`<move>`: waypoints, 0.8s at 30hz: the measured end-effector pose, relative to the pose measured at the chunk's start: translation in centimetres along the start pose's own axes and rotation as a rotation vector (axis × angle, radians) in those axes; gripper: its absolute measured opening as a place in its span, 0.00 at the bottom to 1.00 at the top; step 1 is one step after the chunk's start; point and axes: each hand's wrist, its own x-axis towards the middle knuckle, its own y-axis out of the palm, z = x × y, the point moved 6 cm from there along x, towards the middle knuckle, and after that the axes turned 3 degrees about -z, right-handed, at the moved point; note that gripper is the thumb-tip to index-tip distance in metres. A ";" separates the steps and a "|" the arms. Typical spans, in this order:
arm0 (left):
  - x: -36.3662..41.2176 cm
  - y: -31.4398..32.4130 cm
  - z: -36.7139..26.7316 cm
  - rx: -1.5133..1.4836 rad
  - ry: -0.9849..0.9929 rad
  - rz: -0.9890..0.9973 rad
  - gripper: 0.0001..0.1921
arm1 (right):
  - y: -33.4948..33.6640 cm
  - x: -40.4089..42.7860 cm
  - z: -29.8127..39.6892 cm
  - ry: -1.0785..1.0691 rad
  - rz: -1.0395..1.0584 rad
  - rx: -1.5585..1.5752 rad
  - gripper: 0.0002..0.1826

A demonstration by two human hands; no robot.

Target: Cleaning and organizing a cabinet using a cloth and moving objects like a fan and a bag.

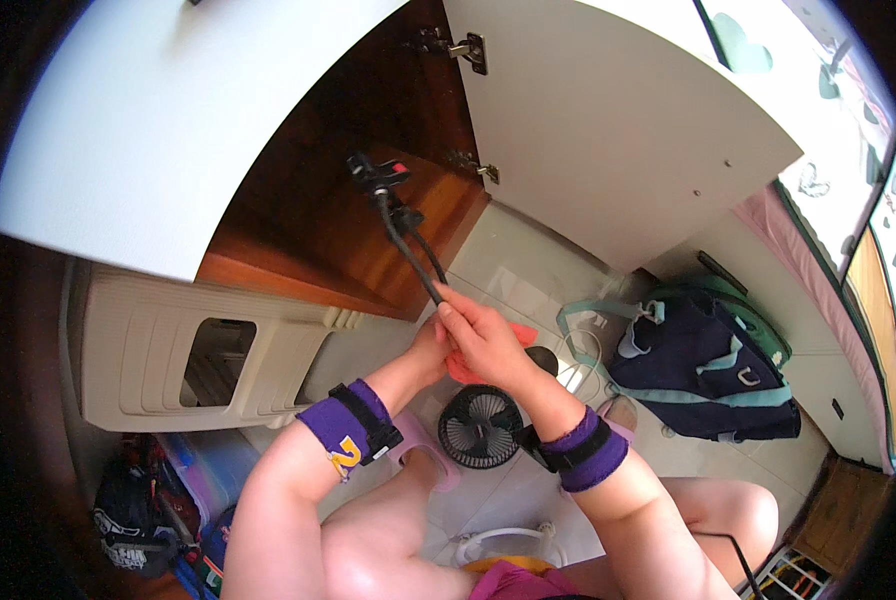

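Note:
My right hand (pixel 482 341) grips a black rod-like handle (pixel 416 262), which reaches up towards the open wooden cabinet. At its far end sits a black clamp-like fitting (pixel 377 176) with a red part. A second thin black rod or cable runs alongside. My left hand (pixel 434 346) is just behind the right one, largely covered by it, and its fingers are hidden. A red-orange cloth (pixel 463 369) shows beneath and beside my hands. Under them on the tiled floor stands a small black fan (pixel 481 426).
The cabinet's white door (pixel 613 127) stands open at the right. A beige plastic piece (pixel 148 352) lies left. A navy bag with teal straps (pixel 699 360) rests on the floor at right. A plastic bin (pixel 204 465) and a dark cap-like item (pixel 125 517) are lower left.

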 end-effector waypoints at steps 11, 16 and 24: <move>3.5 -9.8 -2.2 -0.248 0.060 -0.419 0.22 | 3.1 10.5 -6.2 -0.022 -0.032 -0.045 0.19; 4.5 -9.2 -1.0 -0.326 0.037 -0.205 0.25 | 5.9 16.7 -8.5 -0.208 0.058 -0.069 0.20; 5.5 -14.0 3.3 -0.380 -0.055 -0.399 0.23 | 10.9 22.1 -10.5 -0.329 0.150 -0.210 0.19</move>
